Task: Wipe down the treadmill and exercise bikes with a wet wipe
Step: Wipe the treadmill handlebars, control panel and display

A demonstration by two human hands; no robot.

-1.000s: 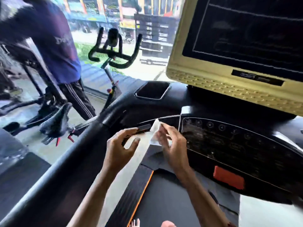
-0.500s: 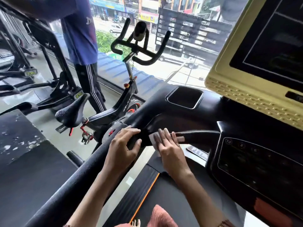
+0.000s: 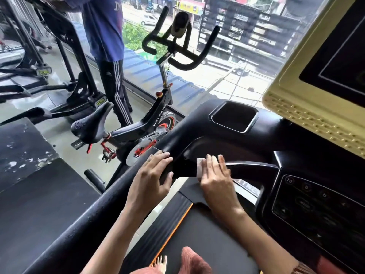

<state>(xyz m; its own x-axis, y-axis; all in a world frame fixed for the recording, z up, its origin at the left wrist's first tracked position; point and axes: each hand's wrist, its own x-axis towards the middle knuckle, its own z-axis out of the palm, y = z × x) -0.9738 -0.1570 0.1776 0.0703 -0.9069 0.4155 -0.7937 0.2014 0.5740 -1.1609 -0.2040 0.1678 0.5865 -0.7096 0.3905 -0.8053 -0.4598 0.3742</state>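
So, we're standing on the treadmill (image 3: 197,127) with the wet wipe (image 3: 199,168) flattened under our right hand (image 3: 215,175), right where the short grip bar (image 3: 254,167) meets the side arm. Our fingers lie straight on top of the wipe rather than bunched around it. That makes sense, since a flat hand spreads it over more of the bar. Only a white edge peeks out past the fingers.

Our left hand (image 3: 152,178) wraps over the side handrail (image 3: 88,214) just beside it, thumb on the near side. That's probably to steady ourselves while we lean in.

The console (image 3: 316,204) on the right and the exercise bike (image 3: 154,125) beyond the rail aren't under the wipe yet, so we reckon there's plenty left to do.
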